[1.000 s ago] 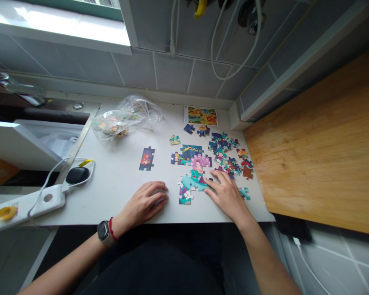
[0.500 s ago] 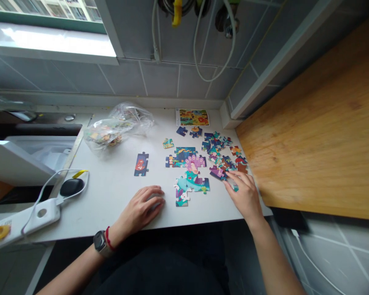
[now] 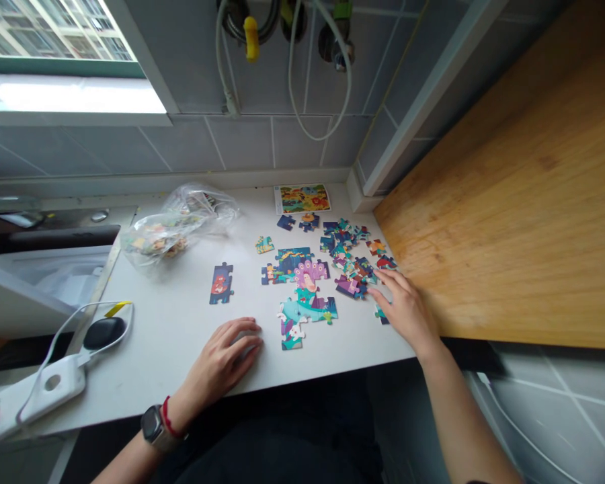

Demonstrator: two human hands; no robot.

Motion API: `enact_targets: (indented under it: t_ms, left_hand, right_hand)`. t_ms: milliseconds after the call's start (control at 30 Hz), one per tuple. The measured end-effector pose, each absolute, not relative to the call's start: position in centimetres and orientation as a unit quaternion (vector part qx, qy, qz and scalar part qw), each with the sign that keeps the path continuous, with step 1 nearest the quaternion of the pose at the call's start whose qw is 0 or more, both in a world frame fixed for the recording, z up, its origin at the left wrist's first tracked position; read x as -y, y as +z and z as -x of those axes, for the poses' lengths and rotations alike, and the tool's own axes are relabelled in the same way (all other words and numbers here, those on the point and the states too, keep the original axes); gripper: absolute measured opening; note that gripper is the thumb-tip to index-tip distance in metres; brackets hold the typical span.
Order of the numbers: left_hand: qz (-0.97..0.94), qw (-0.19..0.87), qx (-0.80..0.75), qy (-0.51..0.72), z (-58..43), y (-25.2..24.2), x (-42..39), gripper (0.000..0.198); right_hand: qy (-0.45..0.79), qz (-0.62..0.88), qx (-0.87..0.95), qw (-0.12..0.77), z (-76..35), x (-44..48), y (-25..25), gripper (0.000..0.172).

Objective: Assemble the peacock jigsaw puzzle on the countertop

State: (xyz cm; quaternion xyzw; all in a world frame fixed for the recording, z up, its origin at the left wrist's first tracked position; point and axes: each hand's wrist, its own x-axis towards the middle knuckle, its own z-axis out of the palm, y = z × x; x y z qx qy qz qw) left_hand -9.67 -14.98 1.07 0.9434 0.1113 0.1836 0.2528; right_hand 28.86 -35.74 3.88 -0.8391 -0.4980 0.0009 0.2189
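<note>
My left hand point(image 3: 222, 359) lies flat on the white table point(image 3: 181, 323), fingers spread, holding nothing, just left of a joined group of puzzle pieces point(image 3: 302, 296). My right hand point(image 3: 406, 309) rests with fingers stretched out at the edge of a pile of loose puzzle pieces point(image 3: 350, 255), fingertips touching the nearest ones. One teal piece point(image 3: 382, 314) shows partly under that hand. A dark joined pair of pieces point(image 3: 220, 284) lies alone further left.
A clear plastic bag of pieces point(image 3: 174, 225) and a picture card point(image 3: 302, 199) lie toward the tiled wall. A wooden counter point(image 3: 509, 222) borders the table on the right. A white device with cable point(image 3: 55, 380) and a sink point(image 3: 40, 269) are at the left.
My right hand left the joined puzzle group and moved right to the loose pile. My left hand stayed put. The view has tilted upward.
</note>
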Motion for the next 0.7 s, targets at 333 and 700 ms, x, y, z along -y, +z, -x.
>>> enact_targets:
  t_ms: [333,700]
  left_hand:
    - [-0.942,0.252,-0.119,0.188,9.5,1.2,14.9,0.017]
    - [-0.941,0.26,-0.119,0.179,9.7,1.0,14.9,0.017]
  right_hand:
    - [0.008,0.845,0.48,0.234,-32.7,34.7,5.2,0.032]
    - [0.008,0.819,0.493,0.292,-35.9,27.7,3.3,0.026]
